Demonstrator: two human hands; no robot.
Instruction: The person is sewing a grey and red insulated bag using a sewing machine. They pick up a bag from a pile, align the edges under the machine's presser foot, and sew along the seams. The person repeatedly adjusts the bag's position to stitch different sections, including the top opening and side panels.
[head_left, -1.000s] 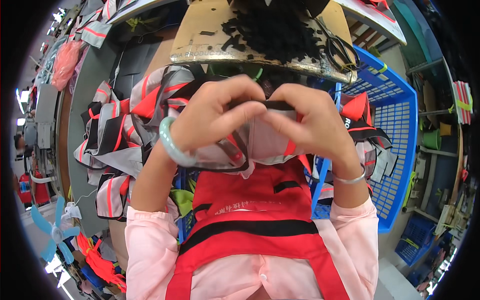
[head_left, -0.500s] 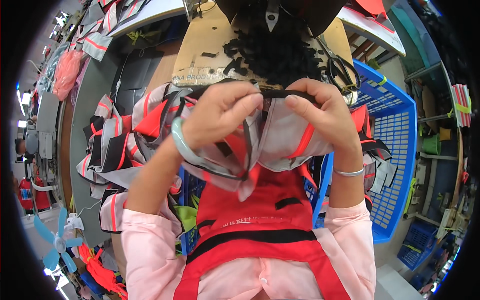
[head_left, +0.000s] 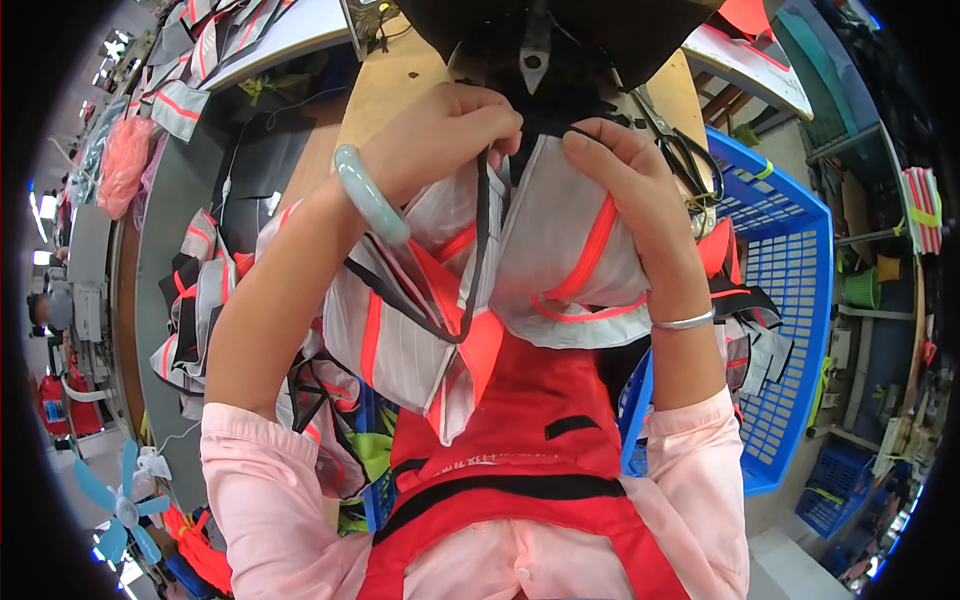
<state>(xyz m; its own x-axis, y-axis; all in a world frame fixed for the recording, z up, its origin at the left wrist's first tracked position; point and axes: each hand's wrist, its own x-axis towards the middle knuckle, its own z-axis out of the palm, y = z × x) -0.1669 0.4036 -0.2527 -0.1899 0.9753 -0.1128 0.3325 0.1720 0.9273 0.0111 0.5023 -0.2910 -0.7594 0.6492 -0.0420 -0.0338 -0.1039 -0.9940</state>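
Both hands have travelled up the frame since the earlier picture, carrying the work toward the sewing machine (head_left: 545, 45) at the top centre, and the garment has opened out between them.

The left hand (head_left: 440, 135) is clenched — its fingers are curled over the top edge of the grey and orange garment piece (head_left: 560, 250) and over a black strap (head_left: 483, 240) that hangs down from the fist. The right hand (head_left: 625, 190) pinches the same top edge, thumb in front, fingers spread down the cloth behind. The garment piece hangs in the centre of the frame, directly below both sets of fingers and above the red apron (head_left: 520, 440).

Key relation: the held edge runs left to right just under the dark machine head, and the cloth's long axis drops from it toward the bottom of the frame. The two hands sit almost level; the left one lies slightly nearer the machine.

Surroundings — a blue crate (head_left: 790, 290) stands at the right with scissors (head_left: 690, 160) near its upper rim; a pile of similar pieces (head_left: 200, 300) lies at the left.
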